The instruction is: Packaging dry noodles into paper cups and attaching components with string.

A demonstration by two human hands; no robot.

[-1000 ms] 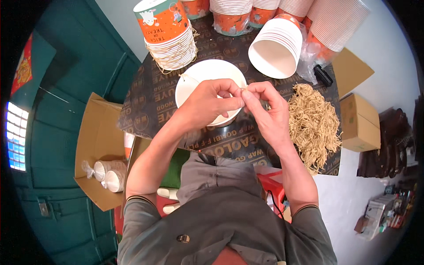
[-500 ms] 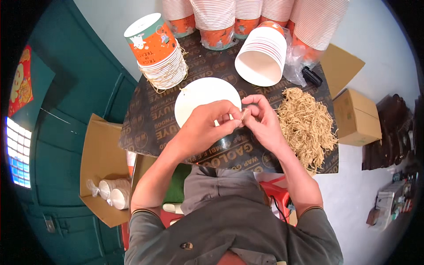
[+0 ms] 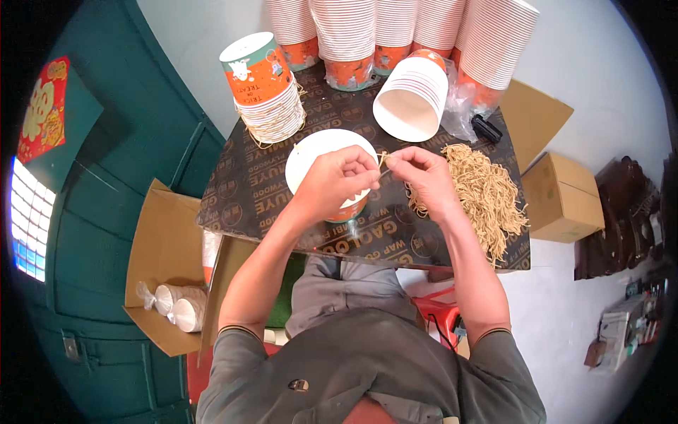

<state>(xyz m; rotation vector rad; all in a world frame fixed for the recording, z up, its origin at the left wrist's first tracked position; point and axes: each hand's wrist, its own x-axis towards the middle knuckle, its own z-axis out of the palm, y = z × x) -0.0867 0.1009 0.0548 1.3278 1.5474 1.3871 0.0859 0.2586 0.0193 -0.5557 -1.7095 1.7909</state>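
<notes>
1. While your view had tipped back from a second before, so that the tall cup stacks at the wall came fully into frame, your left hand (image 3: 337,178) and right hand (image 3: 422,182) had stayed close together over the open paper cup (image 3: 326,157), shifting only slightly to the right.
2. You held the fingers of both hands pinched together on a thin tan strand (image 3: 383,164), a short length stretched between the two hands just above the cup's right rim; whether it was tied to the cup could not be told.
3. Judged from that, the work on the strand was still under way at this cup, with little changed beyond the camera's tilt.
4. You had the cup standing upright on the dark printed tabletop (image 3: 240,198), its inside smooth and white, its outer wall orange where it showed below your left wrist.
5. Beside your right hand lay a loose heap of tan strands (image 3: 487,194), wiry and tangled, trailing toward the table's near edge.
6. Farther out, a nested stack of orange cups (image 3: 265,85) leaned at the left, strands looped around its lower rims, while a second stack (image 3: 413,95) lay on its side, its white mouth facing you.
7. Behind them, tall columns of ribbed white-and-orange cups (image 3: 353,32) stood against the pale wall.
8. Off the table, you had an open cardboard box (image 3: 159,261) holding wrapped cups at your left and a closed carton (image 3: 561,201) at your right.
</notes>
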